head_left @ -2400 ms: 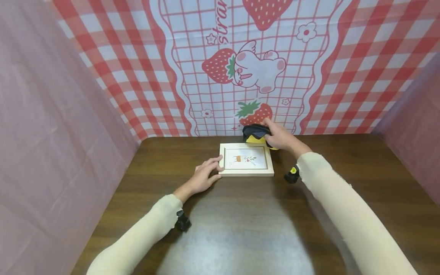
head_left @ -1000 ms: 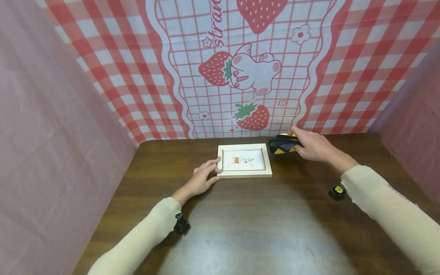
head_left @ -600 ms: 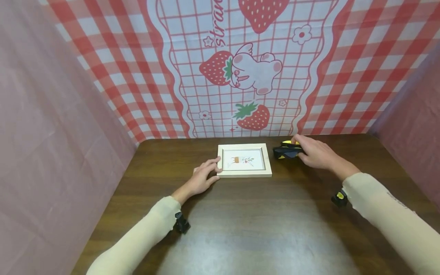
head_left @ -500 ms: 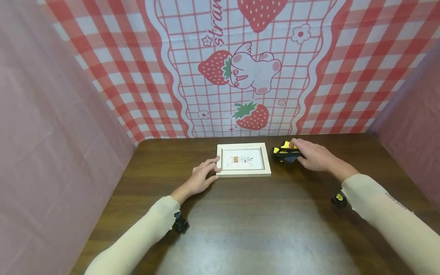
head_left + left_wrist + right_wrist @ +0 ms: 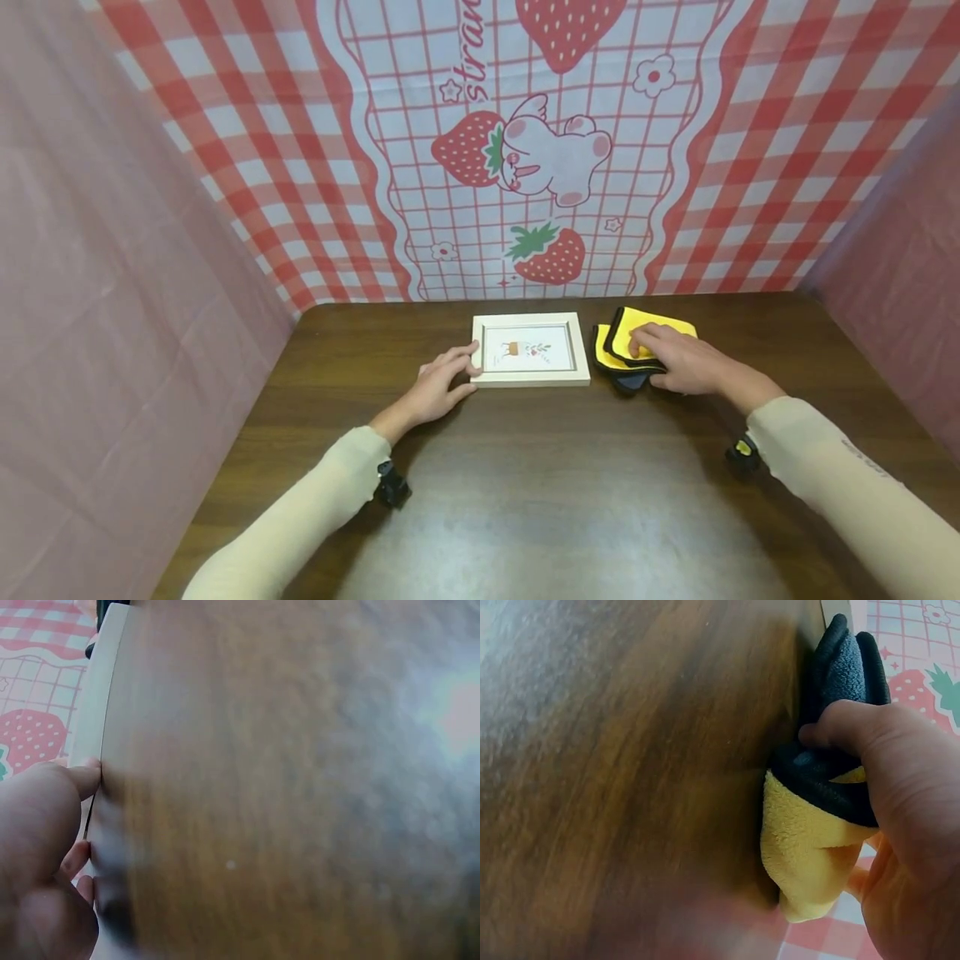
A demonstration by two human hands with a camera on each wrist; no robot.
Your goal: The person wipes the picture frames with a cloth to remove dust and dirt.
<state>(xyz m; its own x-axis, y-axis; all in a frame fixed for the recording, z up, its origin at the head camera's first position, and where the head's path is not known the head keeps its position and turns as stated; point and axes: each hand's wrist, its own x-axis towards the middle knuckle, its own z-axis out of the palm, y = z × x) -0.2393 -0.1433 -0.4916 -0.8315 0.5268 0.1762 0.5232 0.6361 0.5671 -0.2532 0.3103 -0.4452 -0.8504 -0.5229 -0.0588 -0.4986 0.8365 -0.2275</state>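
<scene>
A cream picture frame (image 5: 582, 350) with a small plant print lies flat near the table's back edge. My left hand (image 5: 433, 390) holds its left end; in the left wrist view, the thumb presses the frame's side (image 5: 105, 690). Just right of the frame is a folded cleaning cloth (image 5: 652, 323), yellow with black edging and a dark grey side. My right hand (image 5: 688, 360) grips it, fingertips on the yellow face. In the right wrist view, the thumb (image 5: 847, 724) hooks over the bunched cloth (image 5: 806, 855), which sits at the table surface.
The brown wooden table (image 5: 510, 483) stretches toward me, with glare at the front. Behind it hangs a red-and-white checked curtain (image 5: 555, 150) with strawberries. Pink cloth walls (image 5: 112, 317) stand at both sides.
My right hand has moved the cloth from the frame's back right corner to the table on its right, and the cloth now spreads with its yellow side up. My left hand stays put.
</scene>
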